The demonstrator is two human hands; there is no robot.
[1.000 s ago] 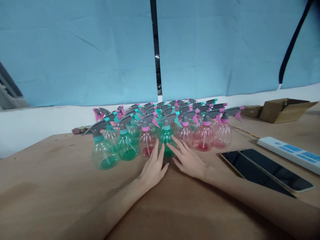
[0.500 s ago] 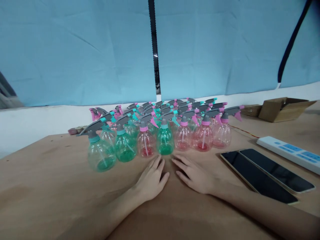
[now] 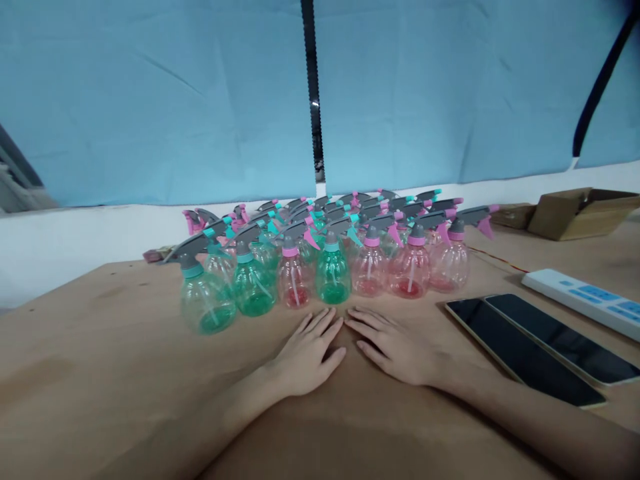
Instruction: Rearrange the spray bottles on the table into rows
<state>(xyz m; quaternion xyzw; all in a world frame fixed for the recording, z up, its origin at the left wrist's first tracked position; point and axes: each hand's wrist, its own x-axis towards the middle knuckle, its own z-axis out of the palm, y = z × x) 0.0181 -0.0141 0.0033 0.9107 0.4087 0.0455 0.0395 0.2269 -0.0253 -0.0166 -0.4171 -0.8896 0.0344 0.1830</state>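
Observation:
My left hand (image 3: 309, 353) lies palm down on the wooden table (image 3: 125, 360), fingers spread, holding nothing. Beside it my right hand (image 3: 393, 343) also rests flat and spread, its fingertips close to the left ones. Just beyond the fingers stand several spray bottles with grey trigger heads, packed in rows. In the front row are a green bottle (image 3: 333, 280), a pink bottle (image 3: 296, 283), another green bottle (image 3: 255, 290) and a clear bottle with green at its base (image 3: 207, 303). Further right, a pink bottle (image 3: 409, 273) stands upright among similar ones.
Two dark phones, one nearer (image 3: 520, 350) and one behind (image 3: 565, 337), lie right of my right hand. A white power strip (image 3: 590, 300) is beyond them. An open cardboard box (image 3: 565, 217) sits at the back right, before a blue curtain (image 3: 200, 100).
The view has shifted slightly. My left hand's fingers have spread more, and the fingertips of both hands are closer together. The bottles stand as before.

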